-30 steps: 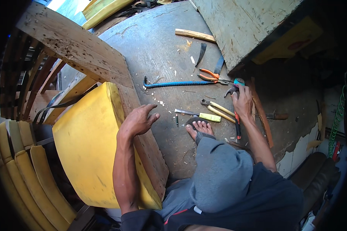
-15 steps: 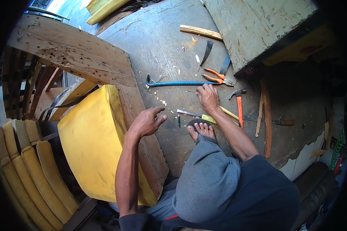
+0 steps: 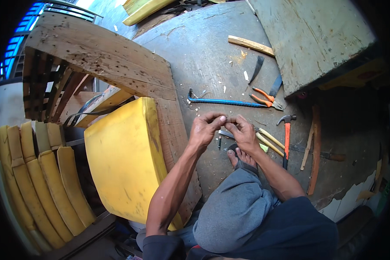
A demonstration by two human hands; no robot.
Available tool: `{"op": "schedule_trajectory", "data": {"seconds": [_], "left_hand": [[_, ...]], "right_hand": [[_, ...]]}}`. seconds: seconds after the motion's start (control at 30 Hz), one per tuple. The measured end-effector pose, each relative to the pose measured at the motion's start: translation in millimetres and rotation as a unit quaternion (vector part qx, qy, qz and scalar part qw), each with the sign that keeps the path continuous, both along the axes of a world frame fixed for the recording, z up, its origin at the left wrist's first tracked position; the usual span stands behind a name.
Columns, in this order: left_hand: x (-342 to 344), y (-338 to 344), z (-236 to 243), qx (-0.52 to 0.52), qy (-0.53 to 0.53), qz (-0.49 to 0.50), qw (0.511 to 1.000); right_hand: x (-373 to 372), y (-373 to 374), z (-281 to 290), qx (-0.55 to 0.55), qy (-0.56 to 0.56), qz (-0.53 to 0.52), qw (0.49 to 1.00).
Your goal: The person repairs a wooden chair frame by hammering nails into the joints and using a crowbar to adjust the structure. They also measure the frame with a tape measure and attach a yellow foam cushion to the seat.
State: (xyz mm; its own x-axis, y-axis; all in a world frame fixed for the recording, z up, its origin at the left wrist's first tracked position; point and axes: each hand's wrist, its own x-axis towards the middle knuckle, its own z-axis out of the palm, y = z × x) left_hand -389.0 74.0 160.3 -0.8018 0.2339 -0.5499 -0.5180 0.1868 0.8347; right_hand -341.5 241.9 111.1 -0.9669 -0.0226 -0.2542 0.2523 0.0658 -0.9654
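My left hand (image 3: 203,131) and my right hand (image 3: 243,135) meet above the floor, thumbs and fingers pinched together at the tips. Whatever sits between them is too small to make out. Under my right hand lie a chisel (image 3: 225,134), partly covered, and a tool with two cream handles (image 3: 271,141), its head hidden. A claw hammer (image 3: 287,134) with an orange and black handle rests to the right. Beyond my hands are a blue pry bar (image 3: 227,102) and orange-handled pliers (image 3: 264,98). A short dark pen-like stick (image 3: 219,142) lies below my fingers.
To my left stands a wooden frame (image 3: 104,47) with a yellow foam pad (image 3: 121,151) against it; several yellow foam strips (image 3: 47,173) lie farther left. A worn greenish board (image 3: 316,39) fills the far right. Wood strips (image 3: 315,151) and a long blade (image 3: 318,152) lie to the right.
My right hand has left the floor near the pliers and come back toward me. My left hand has moved right to meet it, its fingers now pinched. The view has shifted left.
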Motion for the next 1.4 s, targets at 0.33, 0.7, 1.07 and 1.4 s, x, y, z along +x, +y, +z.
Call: {"op": "schedule_trajectory", "data": {"seconds": [0.33, 0.7, 1.07, 1.4], "left_hand": [[-56.5, -43.2, 69.6, -0.126, 0.085, -0.045, 0.987], [10.5, 27.1, -82.6, -0.386, 0.226, -0.332, 0.831], [37.2, 14.4, -141.0, -0.445, 0.353, -0.412, 0.712], [-79.8, -41.0, 48.3, -0.395, 0.394, -0.253, 0.79]], "right_hand": [[66.3, 69.7, -63.8, 0.115, -0.061, -0.044, 0.991], [129.8, 166.9, -82.7, 0.468, -0.089, -0.129, 0.87], [91.1, 149.3, -60.1, 0.381, -0.138, -0.111, 0.908], [14.3, 57.5, 9.6, -0.006, -0.102, -0.024, 0.994]]}}
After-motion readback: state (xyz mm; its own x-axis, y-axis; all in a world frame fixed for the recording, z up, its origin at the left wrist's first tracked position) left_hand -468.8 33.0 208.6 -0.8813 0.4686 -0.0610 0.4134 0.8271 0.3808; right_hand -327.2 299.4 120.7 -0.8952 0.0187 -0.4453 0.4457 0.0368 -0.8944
